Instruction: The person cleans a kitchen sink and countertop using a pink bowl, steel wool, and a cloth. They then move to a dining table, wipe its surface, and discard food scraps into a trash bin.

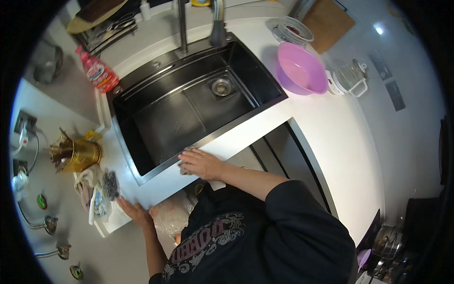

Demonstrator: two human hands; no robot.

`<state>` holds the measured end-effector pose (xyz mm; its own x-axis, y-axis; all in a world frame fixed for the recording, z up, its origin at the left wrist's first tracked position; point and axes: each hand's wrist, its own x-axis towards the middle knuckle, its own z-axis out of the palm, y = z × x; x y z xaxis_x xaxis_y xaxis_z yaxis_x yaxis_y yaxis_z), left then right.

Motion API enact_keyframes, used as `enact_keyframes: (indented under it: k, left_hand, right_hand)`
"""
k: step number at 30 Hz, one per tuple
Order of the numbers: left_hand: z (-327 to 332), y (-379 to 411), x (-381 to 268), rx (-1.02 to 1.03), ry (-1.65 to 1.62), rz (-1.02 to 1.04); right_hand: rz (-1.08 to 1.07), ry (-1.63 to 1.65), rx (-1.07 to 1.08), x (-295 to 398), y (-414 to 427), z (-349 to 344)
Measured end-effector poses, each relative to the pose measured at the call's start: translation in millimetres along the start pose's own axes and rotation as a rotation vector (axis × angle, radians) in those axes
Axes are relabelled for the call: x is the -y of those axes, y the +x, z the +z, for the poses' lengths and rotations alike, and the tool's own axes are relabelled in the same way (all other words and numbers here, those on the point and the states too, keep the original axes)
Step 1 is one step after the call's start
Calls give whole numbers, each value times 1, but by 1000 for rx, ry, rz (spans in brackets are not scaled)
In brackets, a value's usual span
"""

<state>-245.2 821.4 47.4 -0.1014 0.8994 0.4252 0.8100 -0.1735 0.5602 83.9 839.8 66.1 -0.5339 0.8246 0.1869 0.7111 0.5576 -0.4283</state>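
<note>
My right hand (202, 165) presses a crumpled greyish cloth (186, 169) against the front rim of a black sink (166, 117). Parts of the cloth stick out around the fingers, and the palm hides the rest. At the left end of the white countertop (138, 195), my left hand (134, 212) rests near the edge with its fingers extended. Its fingertips are close to a dark mesh scouring pad (111, 185). Beside the pad lie several bunched cloths (87, 181) and a white-handled item (93, 206). The sink basin holds a round metal drain strainer (222, 87).
A red spray bottle (97, 71) stands left of the sink, above a golden utensil holder (81, 154). To the right are a pink basin (301, 69), a glass kettle (349, 78) and a clear plastic bowl (294, 30). A faucet (217, 28) overhangs the back rim. Below the counter is a plastic bag (172, 214).
</note>
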Motion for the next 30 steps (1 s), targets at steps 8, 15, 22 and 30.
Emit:
enact_keyframes:
  k: [8,15,22,30]
  left_hand:
    - [36,-1,-83,73,-16,-17]
    - [126,12,-269,409,-245,193]
    - [220,23,-427,744,-623,217]
    - [334,58,-547,1036,-944,-757]
  right_hand:
    - [377,-223,-276,-110,-123,-84]
    - [672,-359,-408,-183,-258,-140]
    - [855,-452,-589,-163,-378,-174]
    - [1389,-698,-827,-105,-564,-194]
